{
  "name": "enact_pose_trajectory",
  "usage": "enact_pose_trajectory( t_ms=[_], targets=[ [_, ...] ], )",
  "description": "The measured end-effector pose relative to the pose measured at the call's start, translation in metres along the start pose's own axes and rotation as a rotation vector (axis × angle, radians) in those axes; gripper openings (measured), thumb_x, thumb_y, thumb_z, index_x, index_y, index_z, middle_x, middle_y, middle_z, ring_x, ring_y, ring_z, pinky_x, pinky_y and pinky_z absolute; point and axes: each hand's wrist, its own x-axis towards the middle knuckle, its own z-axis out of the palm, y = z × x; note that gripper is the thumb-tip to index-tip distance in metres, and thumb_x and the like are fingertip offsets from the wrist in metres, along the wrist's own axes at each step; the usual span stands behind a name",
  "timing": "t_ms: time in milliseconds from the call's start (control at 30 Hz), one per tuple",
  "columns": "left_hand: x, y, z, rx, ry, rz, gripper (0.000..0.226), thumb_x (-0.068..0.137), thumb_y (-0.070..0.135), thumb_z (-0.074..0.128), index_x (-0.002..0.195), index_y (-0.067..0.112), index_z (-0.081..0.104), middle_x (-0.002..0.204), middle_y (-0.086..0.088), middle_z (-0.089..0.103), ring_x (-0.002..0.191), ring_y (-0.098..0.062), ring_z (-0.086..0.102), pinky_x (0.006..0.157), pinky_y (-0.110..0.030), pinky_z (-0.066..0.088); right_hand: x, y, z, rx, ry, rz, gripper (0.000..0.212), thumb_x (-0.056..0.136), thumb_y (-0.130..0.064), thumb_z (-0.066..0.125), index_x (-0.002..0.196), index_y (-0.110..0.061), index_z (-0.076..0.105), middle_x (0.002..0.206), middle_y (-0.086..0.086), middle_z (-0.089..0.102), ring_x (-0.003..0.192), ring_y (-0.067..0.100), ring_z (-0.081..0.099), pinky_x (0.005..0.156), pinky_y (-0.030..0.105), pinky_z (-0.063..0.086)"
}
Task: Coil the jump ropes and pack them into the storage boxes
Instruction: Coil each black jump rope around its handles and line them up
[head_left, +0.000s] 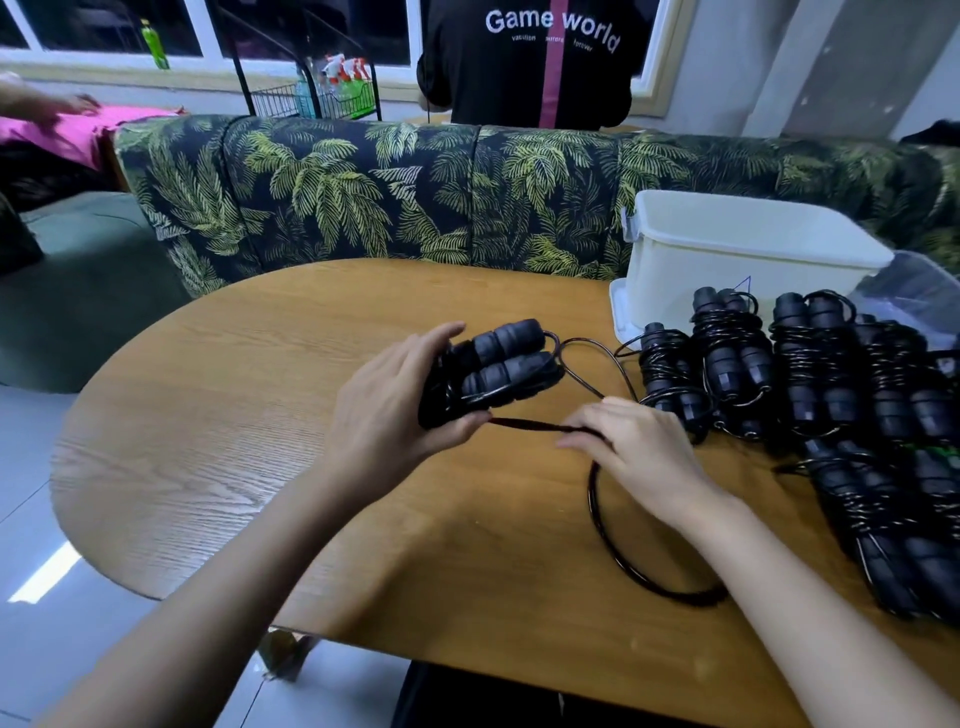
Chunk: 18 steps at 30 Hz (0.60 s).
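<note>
At the centre of the frame your left hand (395, 400) grips a black jump rope (498, 364): two ribbed handles side by side, with glossy thin cord wound around them. A length of cord (597, 525) runs taut from the bundle to your right hand (639, 447), whose curled fingers pinch it, then loops loosely over the wooden table (208, 441). At the right edge lie more coiled ropes (810, 374), wound the same way. Behind them, at upper right, stands a white storage box (737, 260), touching the nearest bundles.
</note>
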Motion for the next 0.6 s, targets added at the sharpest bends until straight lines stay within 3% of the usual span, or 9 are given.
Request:
enact_pose_trajectory(
  t_ms=[100,167,233,300,400,500,600],
  targets=[
    [0.002,-0.009,-0.002,-0.008,-0.008,0.011,0.076,0.078,0.063,0.057,0.137,0.018,0.042,0.116,-0.006,0.065,0.103,-0.020,0.059,0.082,-0.032,0.045,0.002,0.015,-0.017,0.121,-0.179,0.170,0.036,0.090,-0.059,0.047,0.086,-0.032,0.071,0.071,-0.007,0.064,0.069,0.010,0.058,0.068,0.030,0.046],
    [0.003,-0.010,-0.004,-0.027,-0.019,0.025,0.077,0.078,0.066,0.058,0.137,0.021,0.039,0.119,-0.005,0.065,0.105,-0.021,0.060,0.085,-0.034,0.046,0.013,0.019,-0.029,0.323,-0.275,0.276,0.026,0.089,-0.047,0.061,0.076,-0.028,0.072,0.067,0.008,0.062,0.061,0.010,0.052,0.066,0.029,0.044],
    [0.003,-0.006,-0.006,-0.031,-0.033,0.133,0.079,0.081,0.070,0.055,0.137,0.017,0.038,0.121,-0.006,0.065,0.106,-0.020,0.057,0.088,-0.034,0.044,0.027,0.018,-0.042,0.519,-0.368,0.373,0.031,0.082,-0.050,0.070,0.065,-0.024,0.071,0.067,0.017,0.058,0.060,0.012,0.049,0.062,0.026,0.044],
    [0.005,0.005,-0.005,0.005,-0.091,0.304,0.081,0.083,0.071,0.051,0.137,0.012,0.037,0.120,-0.008,0.065,0.103,-0.019,0.055,0.086,-0.034,0.043,0.045,0.014,-0.046,0.534,-0.384,0.443,0.036,0.076,-0.054,0.074,0.056,-0.025,0.068,0.061,0.006,0.056,0.059,0.017,0.045,0.054,0.023,0.039],
    [0.006,0.025,0.005,0.179,-0.136,0.456,0.084,0.084,0.067,0.052,0.137,0.003,0.035,0.114,-0.009,0.066,0.097,-0.020,0.058,0.081,-0.032,0.043,0.077,0.000,-0.041,0.404,-0.268,0.422,0.030,0.086,-0.046,0.070,0.068,-0.022,0.072,0.062,0.012,0.056,0.060,0.020,0.041,0.053,0.025,0.035],
    [0.002,0.033,0.015,0.300,-0.068,0.272,0.091,0.077,0.065,0.061,0.134,0.001,0.034,0.106,-0.011,0.069,0.089,-0.025,0.065,0.075,-0.035,0.051,0.089,-0.022,-0.038,0.343,-0.042,0.355,0.030,0.087,-0.048,0.069,0.065,-0.026,0.070,0.065,0.007,0.063,0.063,0.028,0.053,0.063,0.039,0.047],
    [0.004,0.029,0.020,0.374,-0.025,0.129,0.100,0.065,0.062,0.073,0.135,-0.001,0.039,0.098,-0.010,0.070,0.081,-0.027,0.067,0.065,-0.036,0.055,0.069,-0.046,-0.033,0.381,0.060,0.299,0.030,0.085,-0.053,0.065,0.071,-0.027,0.071,0.068,-0.006,0.069,0.069,0.021,0.065,0.071,0.046,0.054]
  ],
)
